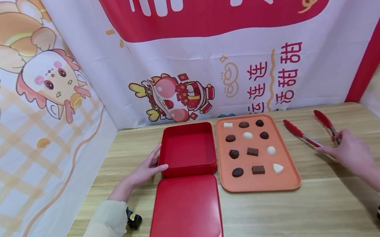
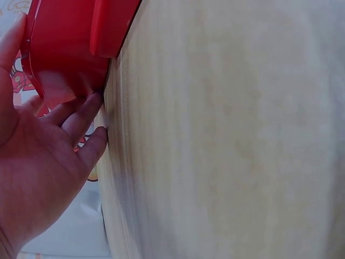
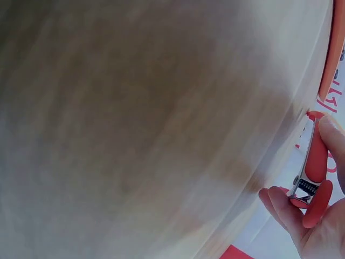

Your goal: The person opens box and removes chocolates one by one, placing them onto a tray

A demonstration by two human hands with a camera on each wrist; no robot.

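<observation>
An open-topped red box [image 1: 190,170] stands at the back of the table. My left hand [image 1: 146,169] rests against its left front corner, fingers along the left wall and thumb at the front. Seen from the left wrist, fairly straight fingers [image 2: 83,116] touch the box's side. To the right, my right hand [image 1: 355,153] holds a pair of tongs [image 1: 312,142] with red tips and metal arms, spread apart above the table. Its red grip and spring [image 3: 308,186] show in the right wrist view. Between the hands lies an orange tray [image 1: 263,183] bearing several dark, brown and white chocolates [image 1: 253,151] in rows.
A flat red lid [image 1: 185,213] lies in front of the box, close against it. The wooden table [image 1: 256,219] ends at a printed cloth backdrop [image 1: 183,53], and another patterned cloth [image 1: 24,159] slopes along the left side.
</observation>
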